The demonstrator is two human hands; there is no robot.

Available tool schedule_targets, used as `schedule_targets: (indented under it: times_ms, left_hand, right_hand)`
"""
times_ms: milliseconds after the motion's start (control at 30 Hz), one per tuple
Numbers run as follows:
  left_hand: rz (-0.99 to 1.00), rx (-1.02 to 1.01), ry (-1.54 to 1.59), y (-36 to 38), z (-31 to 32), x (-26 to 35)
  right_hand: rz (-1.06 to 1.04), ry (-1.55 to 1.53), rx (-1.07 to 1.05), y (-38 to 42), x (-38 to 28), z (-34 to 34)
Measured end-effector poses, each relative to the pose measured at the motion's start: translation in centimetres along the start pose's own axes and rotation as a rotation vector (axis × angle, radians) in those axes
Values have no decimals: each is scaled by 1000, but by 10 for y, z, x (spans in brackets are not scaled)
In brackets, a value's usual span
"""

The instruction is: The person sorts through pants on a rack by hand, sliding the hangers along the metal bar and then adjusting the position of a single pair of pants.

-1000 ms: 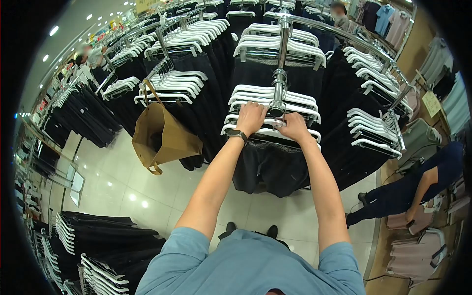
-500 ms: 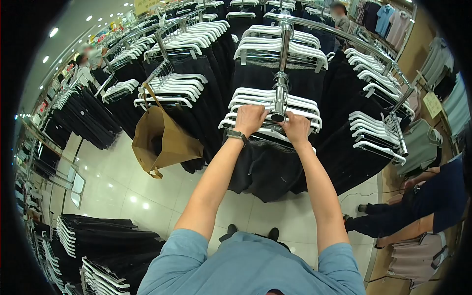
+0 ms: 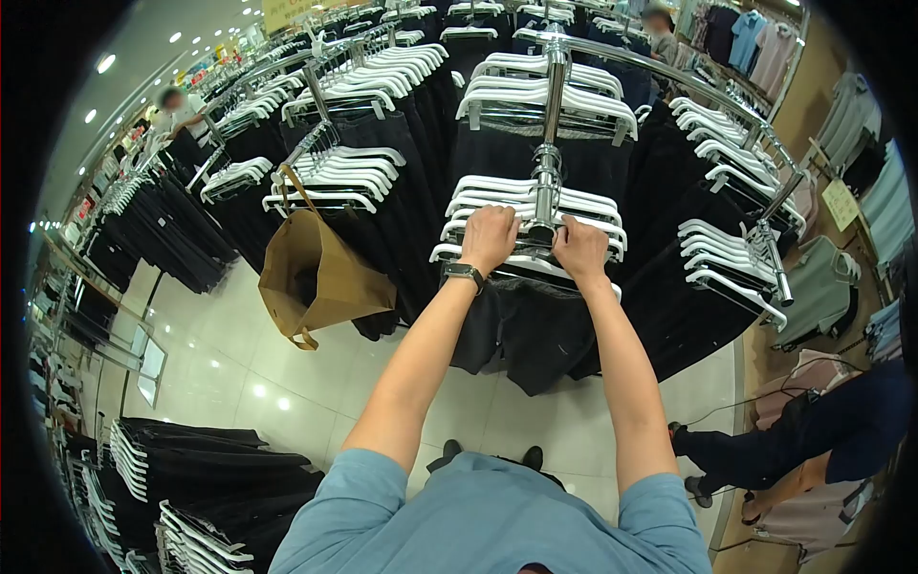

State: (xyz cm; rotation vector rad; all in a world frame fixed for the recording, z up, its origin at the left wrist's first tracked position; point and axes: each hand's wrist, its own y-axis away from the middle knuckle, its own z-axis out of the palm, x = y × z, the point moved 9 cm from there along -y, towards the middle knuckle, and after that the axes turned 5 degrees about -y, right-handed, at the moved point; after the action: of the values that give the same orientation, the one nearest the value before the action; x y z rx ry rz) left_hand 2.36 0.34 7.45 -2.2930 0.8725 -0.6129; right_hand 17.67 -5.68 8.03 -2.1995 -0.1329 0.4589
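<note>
My left hand (image 3: 491,237) is closed over the left side of a white hanger near the front of a row of white hangers (image 3: 602,203). My right hand (image 3: 579,249) grips the right side of that row, its fingers curled over the hanger. Between the two hands, the chrome rack arm (image 3: 548,187) comes toward me and ends in a round tip. Black trousers (image 3: 540,335) hang below my hands. The fingertips are partly hidden, so exactly how many hangers each hand holds cannot be made out.
A brown paper bag (image 3: 330,277) hangs by its handle from the rack arm on the left. More hangers with black trousers (image 3: 722,244) hang to the right. At lower right a person in dark clothes (image 3: 813,430) bends over. Another rack (image 3: 191,478) stands at lower left.
My hands stay at the rack arm's tip with only a slight shift. The front trousers have swung a little to the right. The person at right has bent lower.
</note>
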Motion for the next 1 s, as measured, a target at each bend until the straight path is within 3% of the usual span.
schedule_targets:
  times_ms: [167, 367, 467, 533, 767, 1000]
  left_hand:
    - [0, 82, -65, 4, -10, 7]
    - [-100, 12, -174, 7, 1, 3]
    - [-174, -142, -242, 5, 25, -9]
    - [-203, -131, -215, 4, 31, -13]
    - [-224, -179, -255, -13, 44, -28]
    - [-229, -278, -315, -36, 63, -41]
  right_hand:
    - [-4, 158, -13, -1, -2, -2]
    - [62, 385, -113, 3, 9, 7]
    - [-28, 359, 19, -4, 1, -6]
    - [-91, 304, 113, -11, -4, -14]
    - [-99, 240, 154, -32, 11, 1]
    - [29, 201, 79, -47, 43, 31]
